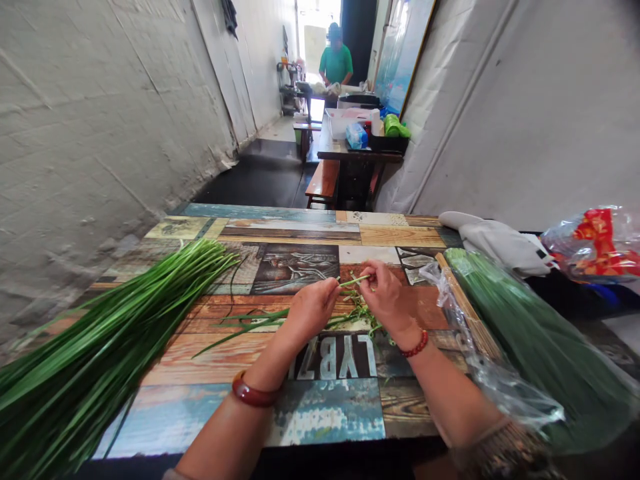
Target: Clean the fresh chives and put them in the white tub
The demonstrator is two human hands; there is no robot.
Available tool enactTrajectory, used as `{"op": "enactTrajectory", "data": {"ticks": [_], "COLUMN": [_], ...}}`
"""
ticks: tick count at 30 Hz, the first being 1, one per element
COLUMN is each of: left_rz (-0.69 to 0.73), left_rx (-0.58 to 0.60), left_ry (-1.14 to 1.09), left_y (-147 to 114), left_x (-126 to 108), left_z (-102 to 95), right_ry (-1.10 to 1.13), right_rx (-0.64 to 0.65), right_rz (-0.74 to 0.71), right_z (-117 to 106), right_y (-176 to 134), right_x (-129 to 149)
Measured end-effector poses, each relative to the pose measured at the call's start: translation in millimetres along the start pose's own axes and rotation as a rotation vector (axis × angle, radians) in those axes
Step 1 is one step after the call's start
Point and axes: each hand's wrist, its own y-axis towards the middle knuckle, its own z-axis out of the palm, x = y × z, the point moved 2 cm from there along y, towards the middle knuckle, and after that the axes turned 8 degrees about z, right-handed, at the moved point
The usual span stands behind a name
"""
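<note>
On the patterned table (220, 363), a loose sheaf of greens (135, 320) spreads at 9 o'clock, perhaps already picked over, though I cannot be sure; the bagged greens (520, 333) at 3 o'clock look untouched, so plenty seems left; at centre, left hand (311, 308) and right hand (384, 293) face each other, fingertips pinching one green stalk (354, 281) between them; just towards 6 o'clock, small scraps (359, 308) suggest trimming is partway through
</note>
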Motion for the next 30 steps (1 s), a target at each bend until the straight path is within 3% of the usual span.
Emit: {"op": "enactTrajectory", "data": {"ticks": [4,9,14,18,26,30], "left_rz": [-0.015,-0.007,0.044,0.067,0.066,0.090], "left_rx": [-0.021,-0.069,-0.051,-0.019,-0.036,-0.030], "left_ry": [0.036,0.093,0.080,0.011,0.036,0.063], "left_y": [-1,-2,-1,0,0,-1], "left_x": [8,13,10,8,9,6], "left_z": [-5.1,-9.2,-6.5,-4.8,-4.3,-2.3], "right_ry": [-0.025,0.082,0.193,0.225,0.524,0.725], "right_rx": [0.004,0.243,0.124,0.207,0.241,0.172], "right_rz": [0.011,-0.028,0.001,0.008,0.227,0.414], "right_z": [-14,-24,-22,-16,-8,1], "right_y": [10,14,13,10,3,-2], "right_x": [-15,-11,-2,1,1,5]}}
